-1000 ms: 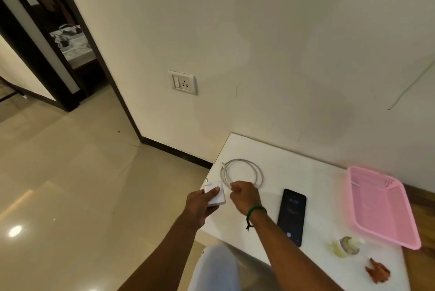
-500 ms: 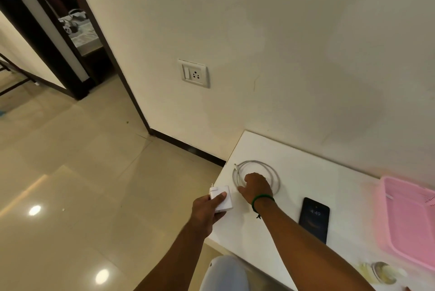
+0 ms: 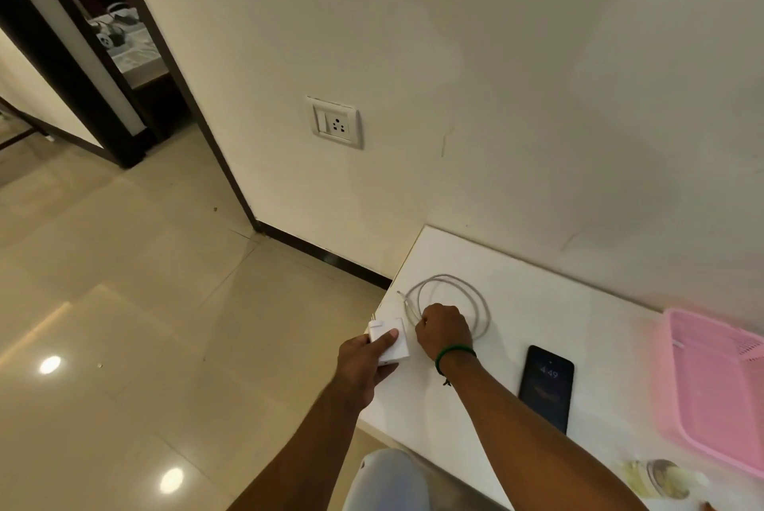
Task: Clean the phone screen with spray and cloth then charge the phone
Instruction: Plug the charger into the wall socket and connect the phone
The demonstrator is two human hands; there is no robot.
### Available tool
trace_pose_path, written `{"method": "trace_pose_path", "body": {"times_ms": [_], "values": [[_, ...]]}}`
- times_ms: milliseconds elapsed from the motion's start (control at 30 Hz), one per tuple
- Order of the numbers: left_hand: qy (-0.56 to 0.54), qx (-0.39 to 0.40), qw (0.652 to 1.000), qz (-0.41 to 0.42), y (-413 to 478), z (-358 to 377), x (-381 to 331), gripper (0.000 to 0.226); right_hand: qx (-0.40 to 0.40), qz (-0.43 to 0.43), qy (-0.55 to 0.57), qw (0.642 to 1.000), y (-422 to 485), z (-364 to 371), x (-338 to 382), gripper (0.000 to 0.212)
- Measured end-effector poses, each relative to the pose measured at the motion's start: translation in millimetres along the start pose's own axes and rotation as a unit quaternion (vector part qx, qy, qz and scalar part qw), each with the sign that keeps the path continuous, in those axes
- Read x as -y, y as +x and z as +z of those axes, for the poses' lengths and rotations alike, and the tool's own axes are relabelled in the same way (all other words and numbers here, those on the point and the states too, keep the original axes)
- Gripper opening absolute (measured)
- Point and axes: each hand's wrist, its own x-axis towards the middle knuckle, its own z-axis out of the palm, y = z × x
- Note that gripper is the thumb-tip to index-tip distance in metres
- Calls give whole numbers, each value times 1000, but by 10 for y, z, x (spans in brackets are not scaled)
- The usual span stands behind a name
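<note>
My left hand (image 3: 364,362) holds the white charger adapter (image 3: 390,339) at the left edge of the white table (image 3: 537,304), thumb on top, prongs pointing up and left. My right hand (image 3: 444,328), with a green wristband, is curled over the coiled white cable (image 3: 467,291) and grips its near strands. The black phone (image 3: 547,386) lies face up to the right of my right forearm, its screen lit. A small spray bottle (image 3: 661,477) lies blurred at the lower right.
A white wall socket with a switch (image 3: 335,124) sits on the wall above and left of the table. A pink plastic basket (image 3: 719,386) stands at the table's right. Tiled floor and a dark doorway (image 3: 103,76) lie to the left.
The view has swung left and up, bringing the socket nearer the centre. My right hand moved from beside the adapter onto the cable coil. My left hand kept holding the adapter.
</note>
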Motion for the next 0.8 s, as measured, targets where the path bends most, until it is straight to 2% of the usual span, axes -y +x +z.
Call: {"method": "trace_pose_path", "body": {"times_ms": [167, 300, 533, 633, 800], "values": [[-10, 11, 1000, -1, -69, 67, -49, 33, -52, 3, 68, 996, -105, -130, -26, 22], [-34, 30, 999, -5, -164, 144, -101, 33, -92, 30, 197, 976, -195, -327, -17, 19], [-86, 107, 990, -11, -379, 301, -143, 39, -81, 62, 386, 917, -317, -803, -164, 14], [-92, 154, 984, -19, -502, 373, -157, 44, -62, 82, 471, 876, -384, -1000, -259, 12], [-113, 193, 974, -27, -728, 479, -202, 36, -62, 111, 575, 808, -610, -1289, -378, 13]]}}
